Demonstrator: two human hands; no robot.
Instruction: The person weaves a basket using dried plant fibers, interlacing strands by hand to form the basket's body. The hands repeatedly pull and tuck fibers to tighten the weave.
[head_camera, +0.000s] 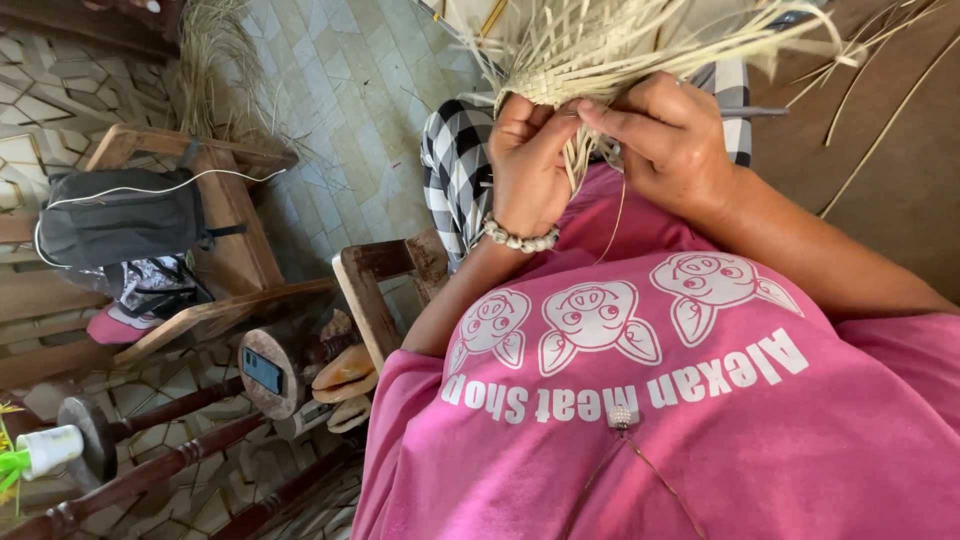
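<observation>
Pinching pale straw strands, the left hand (528, 165) and right hand (665, 140) both close tightly on the woven piece (590, 50) held over the lap, just above the pink shirt (650, 400). A dense plaited patch sits beside the fingers, while many loose strips fan outward unwoven, so the weaving looks partly done with much left. Left of the person stands a wooden chair (225, 215) carrying a grey bag (120, 215).

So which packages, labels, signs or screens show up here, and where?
Phone: on a round wooden stand at lower left, small dark rectangle, blue-lit screen.
Printed shirt: worn by the person, pink, white lettering and three cartoon pig faces.
Plastic bag: on the wooden chair, crinkled, black-and-white print.
</observation>
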